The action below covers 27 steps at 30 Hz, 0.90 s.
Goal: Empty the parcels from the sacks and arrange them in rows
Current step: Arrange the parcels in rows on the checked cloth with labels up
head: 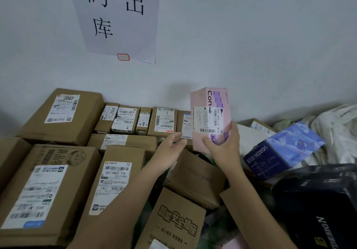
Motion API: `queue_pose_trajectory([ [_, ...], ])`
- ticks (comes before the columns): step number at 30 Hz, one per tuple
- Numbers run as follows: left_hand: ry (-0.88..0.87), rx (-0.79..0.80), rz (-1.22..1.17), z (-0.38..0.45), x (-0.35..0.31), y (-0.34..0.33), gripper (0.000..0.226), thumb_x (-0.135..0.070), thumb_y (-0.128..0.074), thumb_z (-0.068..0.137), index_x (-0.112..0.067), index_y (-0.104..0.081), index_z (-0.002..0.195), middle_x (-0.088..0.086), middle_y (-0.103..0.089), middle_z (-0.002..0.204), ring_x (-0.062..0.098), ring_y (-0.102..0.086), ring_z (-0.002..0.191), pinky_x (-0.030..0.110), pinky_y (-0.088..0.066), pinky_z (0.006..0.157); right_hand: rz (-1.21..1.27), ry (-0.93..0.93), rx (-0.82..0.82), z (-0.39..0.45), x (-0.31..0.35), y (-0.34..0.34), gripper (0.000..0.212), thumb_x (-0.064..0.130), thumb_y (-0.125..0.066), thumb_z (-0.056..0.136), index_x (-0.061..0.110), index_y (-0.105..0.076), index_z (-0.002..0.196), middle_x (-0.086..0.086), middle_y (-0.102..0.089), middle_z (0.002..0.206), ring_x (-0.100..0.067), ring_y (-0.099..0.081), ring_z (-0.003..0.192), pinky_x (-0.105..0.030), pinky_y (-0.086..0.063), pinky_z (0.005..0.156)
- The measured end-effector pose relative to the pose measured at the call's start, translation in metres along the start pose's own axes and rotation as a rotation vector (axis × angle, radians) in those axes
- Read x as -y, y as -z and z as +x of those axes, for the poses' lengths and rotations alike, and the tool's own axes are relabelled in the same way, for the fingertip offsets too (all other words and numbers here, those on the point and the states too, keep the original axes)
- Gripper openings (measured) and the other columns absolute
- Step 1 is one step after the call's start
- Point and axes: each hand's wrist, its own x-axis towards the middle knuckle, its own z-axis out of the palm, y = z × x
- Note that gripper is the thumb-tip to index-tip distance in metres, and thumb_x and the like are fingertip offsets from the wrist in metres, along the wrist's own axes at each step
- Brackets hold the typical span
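Parcel in hand: pink box (210,117), upright, shipping label facing us, gripped at its lower end by our right hand (225,142), fingers wrapped round the right edge. Left hand (171,148) empty, palm up and fingers spread, just beside the box's lower left corner; we cannot tell whether it touches.

Far row of small brown cartons (141,120) along the wall (270,45), labels up; the pink box is held above that row's right end. Large carton marked 2097 (61,115) at far left. Nearer rows of labelled cartons (116,179) at left. Unsorted heap at right: blue box (280,150), black package (316,200), pale sacking (336,130). Loose brown cartons (193,179) in the near middle.

Step, as we judge it: placing one parcel into a row. The next move likely calls for lowering the box at the far row's right end, label visible, edges squared to its neighbour, the left hand steadying.
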Motion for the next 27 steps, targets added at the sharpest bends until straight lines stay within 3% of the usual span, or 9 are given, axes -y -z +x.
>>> queue_pose_trajectory([
  [3,-0.007,0.003,0.089,0.012,-0.003,-0.004,0.045,-0.033,-0.045,0.1,-0.023,-0.038,0.143,-0.005,-0.043,0.145,0.01,-0.042,0.13,0.024,-0.032,0.1,-0.472,0.003,-0.14,0.011,0.012,0.0,0.079,0.052,-0.07,0.074,0.028,-0.026,0.134,-0.001,-0.044,0.116,-0.019,-0.046,0.108,-0.044,-0.052,0.084],
  [7,-0.013,0.02,0.281,0.027,-0.002,-0.017,0.044,-0.029,-0.044,0.1,-0.019,-0.039,0.143,0.0,-0.041,0.147,0.016,-0.038,0.134,0.031,-0.032,0.108,-0.91,-0.038,-0.039,0.033,0.015,-0.004,0.086,0.061,-0.054,0.082,0.024,-0.01,0.146,-0.014,-0.041,0.126,-0.029,-0.045,0.113,-0.046,-0.043,0.093],
  [13,-0.076,0.029,0.654,0.057,0.013,-0.03,0.039,-0.026,-0.043,0.099,-0.012,-0.048,0.135,0.004,-0.046,0.14,0.021,-0.034,0.134,0.037,-0.03,0.109,-0.918,-0.192,-0.045,0.049,-0.005,-0.007,0.069,0.059,-0.05,0.083,0.018,-0.028,0.135,-0.016,-0.044,0.122,-0.03,-0.041,0.112,-0.044,-0.037,0.093],
  [19,-0.126,0.104,0.847,0.086,0.027,-0.038,0.038,-0.032,-0.034,0.101,-0.012,-0.052,0.128,0.008,-0.043,0.144,0.026,-0.032,0.136,0.046,-0.028,0.113,-1.108,-0.181,-0.022,0.054,-0.025,-0.01,0.067,0.056,-0.037,0.092,0.013,-0.026,0.141,-0.021,-0.04,0.131,-0.033,-0.04,0.116,-0.042,-0.033,0.096],
  [25,-0.139,0.178,1.019,0.098,0.034,-0.044,0.042,-0.034,-0.024,0.103,-0.018,-0.046,0.135,0.005,-0.031,0.153,0.021,-0.026,0.141,0.05,-0.006,0.119,-1.246,-0.139,0.088,0.054,-0.059,-0.027,0.063,0.052,-0.024,0.098,0.015,-0.02,0.149,-0.027,-0.041,0.138,-0.036,-0.041,0.124,-0.044,-0.026,0.104],
  [27,-0.147,0.147,1.065,0.102,0.037,-0.047,0.042,-0.034,-0.024,0.103,-0.019,-0.047,0.135,0.004,-0.034,0.151,0.02,-0.033,0.138,0.05,-0.01,0.118,-1.268,-0.144,0.129,0.057,-0.069,-0.032,0.062,0.051,-0.022,0.099,0.017,-0.017,0.151,-0.027,-0.04,0.139,-0.037,-0.041,0.126,-0.044,-0.026,0.107],
])
